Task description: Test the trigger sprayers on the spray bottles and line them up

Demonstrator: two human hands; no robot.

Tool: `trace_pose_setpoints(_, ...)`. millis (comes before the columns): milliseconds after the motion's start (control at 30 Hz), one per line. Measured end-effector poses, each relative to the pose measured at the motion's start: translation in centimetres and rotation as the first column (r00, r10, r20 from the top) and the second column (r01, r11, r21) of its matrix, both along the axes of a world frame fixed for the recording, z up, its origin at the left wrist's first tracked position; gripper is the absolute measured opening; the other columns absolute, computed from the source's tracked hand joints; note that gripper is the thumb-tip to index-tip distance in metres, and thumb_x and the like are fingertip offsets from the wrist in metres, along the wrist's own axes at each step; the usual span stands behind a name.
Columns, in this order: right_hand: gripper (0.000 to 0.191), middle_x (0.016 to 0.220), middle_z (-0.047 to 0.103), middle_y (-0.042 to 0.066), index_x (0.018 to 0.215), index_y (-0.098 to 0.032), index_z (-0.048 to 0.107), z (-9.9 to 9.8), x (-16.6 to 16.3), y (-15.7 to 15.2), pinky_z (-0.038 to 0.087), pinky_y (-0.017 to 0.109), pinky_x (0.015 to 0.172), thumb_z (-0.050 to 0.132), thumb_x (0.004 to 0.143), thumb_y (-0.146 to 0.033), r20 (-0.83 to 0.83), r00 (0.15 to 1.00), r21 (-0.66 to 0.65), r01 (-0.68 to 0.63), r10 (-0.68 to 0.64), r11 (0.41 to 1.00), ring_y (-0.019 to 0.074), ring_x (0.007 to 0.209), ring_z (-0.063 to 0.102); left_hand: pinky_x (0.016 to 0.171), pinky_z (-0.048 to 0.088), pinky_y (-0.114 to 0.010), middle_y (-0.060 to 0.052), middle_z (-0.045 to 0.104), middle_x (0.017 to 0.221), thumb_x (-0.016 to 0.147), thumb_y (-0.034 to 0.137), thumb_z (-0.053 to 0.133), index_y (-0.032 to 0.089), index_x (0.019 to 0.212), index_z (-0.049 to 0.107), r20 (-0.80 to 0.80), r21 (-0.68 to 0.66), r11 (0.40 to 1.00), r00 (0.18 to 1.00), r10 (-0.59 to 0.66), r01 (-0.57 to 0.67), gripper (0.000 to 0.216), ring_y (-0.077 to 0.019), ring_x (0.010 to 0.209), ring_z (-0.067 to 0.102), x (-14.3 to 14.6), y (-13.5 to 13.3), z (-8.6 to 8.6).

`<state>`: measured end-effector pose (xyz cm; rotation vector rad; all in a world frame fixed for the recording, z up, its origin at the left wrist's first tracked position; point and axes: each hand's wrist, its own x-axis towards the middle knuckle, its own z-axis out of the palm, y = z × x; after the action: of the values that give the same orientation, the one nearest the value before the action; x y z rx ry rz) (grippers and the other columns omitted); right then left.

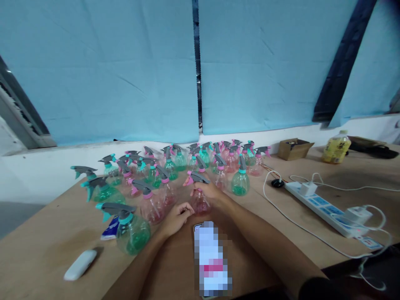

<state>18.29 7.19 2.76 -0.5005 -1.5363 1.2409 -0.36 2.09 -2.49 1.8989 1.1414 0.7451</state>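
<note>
My right hand (210, 191) is wrapped around the neck of a pink spray bottle (200, 205) with a grey and pink trigger head, standing upright on the table. My left hand (177, 217) rests just left of that bottle's base, its fingers curled in and nothing visible in them. Several more pink and green spray bottles surround my hands. A pink one (152, 208) stands left of my left hand, and a larger-looking green one (133, 235) is closer to me. Between my forearms lies a phone (209, 258) with a blurred-out screen.
A white power strip (321, 208) with plugs and loose cables lies at the right. Behind it are a cardboard box (295, 149) and a yellow-labelled bottle (336, 148). A white case (80, 265) and a blue packet (110, 229) lie at the left. Blue sheets (125, 71) cover the windows.
</note>
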Motion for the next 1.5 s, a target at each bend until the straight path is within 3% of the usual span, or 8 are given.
trace_pose_setpoints(200,0.013,0.066,0.062,-0.002,0.073,-0.018,0.064,-0.4,-0.5,0.5,0.046,0.022,0.05,0.053,0.066,-0.017,-0.033,0.999,-0.033,0.004,-0.005,0.999,0.0102,0.05,0.057,0.058,0.033,-0.022,0.006,0.051,0.059,0.086,0.034,0.05,0.018,0.083,0.062,-0.006,0.023,1.0,1.0,-0.002,0.002,0.02,-0.0119,0.056,0.048,-0.1,0.0,0.0)
trace_pose_setpoints(367,0.029,0.079,0.067,-0.002,0.092,-0.023,0.067,-1.0,-1.3,1.2,0.051,0.025,0.056,0.05,0.071,-0.015,0.004,0.985,0.041,0.171,-0.171,0.984,0.0114,0.055,0.061,0.061,0.035,-0.023,0.006,0.052,0.058,0.086,0.032,0.05,0.018,0.083,0.062,0.017,0.036,0.999,1.0,-0.001,0.001,0.019,-0.0126,0.058,0.05,-0.1,0.1,0.0)
trace_pose_setpoints(500,0.026,0.068,0.063,-0.003,0.094,-0.024,0.067,-1.8,-2.3,2.2,0.052,0.027,0.058,0.051,0.074,-0.018,0.044,0.956,0.068,0.287,-0.29,0.956,0.0135,0.054,0.061,0.063,0.035,-0.024,0.006,0.052,0.056,0.087,0.032,0.049,0.018,0.083,0.062,0.037,0.032,0.999,0.999,0.021,-0.022,0.019,-0.0128,0.058,0.05,0.0,0.0,0.3)
trace_pose_setpoints(833,0.041,0.091,0.068,0.004,0.122,-0.022,0.055,-1.7,-4.4,1.7,0.05,0.032,0.081,0.055,0.081,-0.024,0.048,0.727,0.375,0.622,-0.685,0.687,0.0198,0.08,0.063,0.065,0.038,-0.025,0.004,0.058,0.064,0.09,0.037,0.05,0.018,0.099,0.061,0.088,0.004,1.0,0.996,0.003,-0.004,0.024,-0.0134,0.061,0.054,0.1,0.1,0.1)
trace_pose_setpoints(1100,0.041,0.116,0.059,0.013,0.128,-0.016,0.051,-1.4,-6.0,3.6,0.042,0.039,0.1,0.048,0.088,-0.023,0.06,0.706,0.507,0.588,-0.706,0.631,0.0237,0.11,0.055,0.064,0.043,-0.026,0.003,0.061,0.063,0.088,0.038,0.054,0.016,0.119,0.053,0.214,-0.045,0.998,0.976,0.047,-0.038,0.038,-0.0144,0.06,0.057,0.1,0.7,-0.6)
trace_pose_setpoints(1267,0.037,0.113,0.059,0.012,0.122,-0.016,0.058,-1.4,-6.8,5.4,0.042,0.041,0.101,0.053,0.087,-0.027,0.085,0.711,0.473,0.588,-0.698,0.656,0.0247,0.109,0.054,0.064,0.044,-0.028,0.001,0.066,0.066,0.085,0.04,0.058,0.009,0.137,0.038,0.262,-0.102,0.989,0.957,0.127,-0.103,0.064,-0.0151,0.06,0.057,0.2,1.1,-0.9)
trace_pose_setpoints(1400,0.045,0.117,0.059,0.011,0.13,-0.018,0.052,-1.3,-7.3,5.4,0.043,0.039,0.1,0.057,0.086,-0.026,0.05,0.733,0.427,0.599,-0.679,0.678,0.023,0.111,0.056,0.064,0.043,-0.028,0.001,0.066,0.066,0.084,0.044,0.061,0.011,0.134,0.042,0.267,-0.106,0.99,0.957,0.116,-0.09,0.063,-0.0149,0.06,0.058,0.2,1.1,-1.0)
trace_pose_setpoints(1500,0.056,0.13,0.053,0.013,0.136,-0.018,0.043,-0.4,-7.3,4.0,0.039,0.04,0.106,0.062,0.085,-0.031,-0.063,0.72,0.418,0.648,-0.691,0.637,0.0235,0.122,0.05,0.065,0.043,-0.027,0.001,0.065,0.066,0.083,0.046,0.062,0.013,0.128,0.048,0.262,-0.102,0.993,0.961,0.091,-0.066,0.057,-0.0149,0.061,0.058,0.1,1.0,-0.7)
